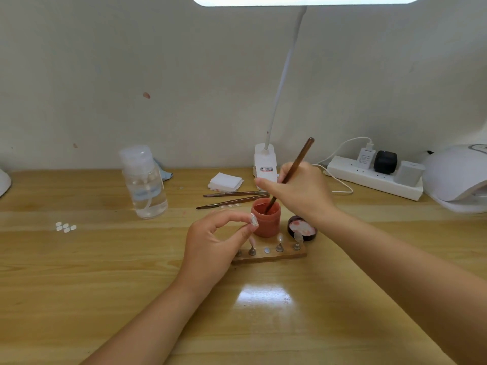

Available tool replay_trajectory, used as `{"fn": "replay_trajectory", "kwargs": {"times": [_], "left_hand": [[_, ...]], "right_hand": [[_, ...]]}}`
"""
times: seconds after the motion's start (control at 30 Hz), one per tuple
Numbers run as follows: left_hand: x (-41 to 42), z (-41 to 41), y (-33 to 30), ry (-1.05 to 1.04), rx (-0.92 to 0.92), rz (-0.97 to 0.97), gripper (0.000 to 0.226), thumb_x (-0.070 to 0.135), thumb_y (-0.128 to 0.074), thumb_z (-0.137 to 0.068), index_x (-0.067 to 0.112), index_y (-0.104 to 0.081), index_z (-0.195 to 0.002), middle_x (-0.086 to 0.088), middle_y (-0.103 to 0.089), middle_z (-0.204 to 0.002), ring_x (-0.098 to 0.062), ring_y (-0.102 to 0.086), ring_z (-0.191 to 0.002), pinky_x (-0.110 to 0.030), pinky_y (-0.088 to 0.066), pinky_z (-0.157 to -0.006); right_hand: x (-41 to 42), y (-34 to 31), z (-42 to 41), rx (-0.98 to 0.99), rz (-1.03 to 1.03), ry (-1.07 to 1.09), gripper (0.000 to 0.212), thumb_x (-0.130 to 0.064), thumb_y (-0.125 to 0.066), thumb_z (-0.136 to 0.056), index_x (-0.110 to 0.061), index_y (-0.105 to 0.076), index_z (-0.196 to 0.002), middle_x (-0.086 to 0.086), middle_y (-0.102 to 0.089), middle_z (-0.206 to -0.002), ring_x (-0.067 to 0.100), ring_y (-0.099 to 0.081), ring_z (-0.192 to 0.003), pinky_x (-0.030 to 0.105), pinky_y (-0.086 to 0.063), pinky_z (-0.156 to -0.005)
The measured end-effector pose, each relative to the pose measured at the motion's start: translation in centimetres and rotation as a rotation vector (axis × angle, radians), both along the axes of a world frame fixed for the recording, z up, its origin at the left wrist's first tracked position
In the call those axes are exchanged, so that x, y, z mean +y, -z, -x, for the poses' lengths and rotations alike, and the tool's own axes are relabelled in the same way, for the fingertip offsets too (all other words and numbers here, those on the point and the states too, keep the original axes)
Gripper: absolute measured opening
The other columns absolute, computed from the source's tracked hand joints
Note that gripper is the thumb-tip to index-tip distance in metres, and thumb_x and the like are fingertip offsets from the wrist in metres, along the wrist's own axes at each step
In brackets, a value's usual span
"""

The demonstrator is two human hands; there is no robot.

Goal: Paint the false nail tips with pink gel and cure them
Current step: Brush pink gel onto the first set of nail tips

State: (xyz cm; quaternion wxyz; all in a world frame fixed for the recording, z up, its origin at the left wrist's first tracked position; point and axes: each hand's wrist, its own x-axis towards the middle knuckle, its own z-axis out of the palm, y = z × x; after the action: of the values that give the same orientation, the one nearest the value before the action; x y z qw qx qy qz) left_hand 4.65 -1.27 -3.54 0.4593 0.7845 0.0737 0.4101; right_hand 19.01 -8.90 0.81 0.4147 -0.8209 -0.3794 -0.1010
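Nail tip [253,221], clear and unpainted, is pinched between thumb and forefinger of the left hand [213,243], held just left of the pink gel jar [265,218] and above the wooden stand [268,255]. Head view shows the right hand [300,192] gripping a brush [292,172], bristles dipped in the jar. Brush slants down-left, so the tip lies just beyond the jar's rim, nearer the left hand; loaded bristles need only a short swing leftward.

At frame centre the gel pot [265,217] stands behind the nail stand [271,252]; two brushes [232,198] lie behind it; bottle [144,181] centre-left; loose tips [65,227] far left; power strip [374,177] and curing lamp [458,177] right.
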Motion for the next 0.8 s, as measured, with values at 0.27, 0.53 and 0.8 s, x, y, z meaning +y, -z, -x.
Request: {"fn": "replay_trajectory", "kwargs": {"times": [0.27, 0.53, 0.8], "left_hand": [[0.1, -0.1, 0.1, 0.024, -0.009, 0.028, 0.005, 0.024, -0.067, -0.069, 0.026, -0.068, -0.074, 0.021, -0.069, -0.076, 0.004, -0.063, -0.084, -0.006, -0.042, -0.080], [0.2, -0.1, 0.2, 0.006, 0.001, 0.014, 0.008, 0.020, -0.069, -0.070, 0.028, -0.068, -0.073, 0.023, -0.069, -0.081, 0.005, -0.063, -0.084, -0.006, -0.041, -0.080], [0.3, -0.1, 0.4, -0.011, 0.012, -0.007, 0.016, 0.011, -0.072, -0.072, 0.026, -0.068, -0.074, 0.020, -0.069, -0.080, 0.005, -0.063, -0.084, -0.007, -0.042, -0.081]], "right_hand": [[0.4, 0.9, 0.5, -0.046, 0.125, 0.051, 0.045, -0.051, -0.066, -0.078, -0.021, -0.045, -0.052, -0.005, -0.056, -0.059, 0.012, -0.053, -0.062, 0.025, -0.032, -0.046], [0.2, 0.4, 0.1, 0.026, 0.026, 0.016, 0.044, -0.046, -0.067, -0.078, -0.021, -0.044, -0.051, 0.000, -0.064, -0.065, 0.016, -0.061, -0.071, 0.031, -0.044, -0.051], [-0.9, -0.5, -2.0, 0.229, -0.171, 0.068, 0.050, -0.042, -0.070, -0.076, -0.018, -0.039, -0.046, -0.011, -0.038, -0.032, 0.010, -0.041, -0.047, 0.029, -0.038, -0.058]]}}
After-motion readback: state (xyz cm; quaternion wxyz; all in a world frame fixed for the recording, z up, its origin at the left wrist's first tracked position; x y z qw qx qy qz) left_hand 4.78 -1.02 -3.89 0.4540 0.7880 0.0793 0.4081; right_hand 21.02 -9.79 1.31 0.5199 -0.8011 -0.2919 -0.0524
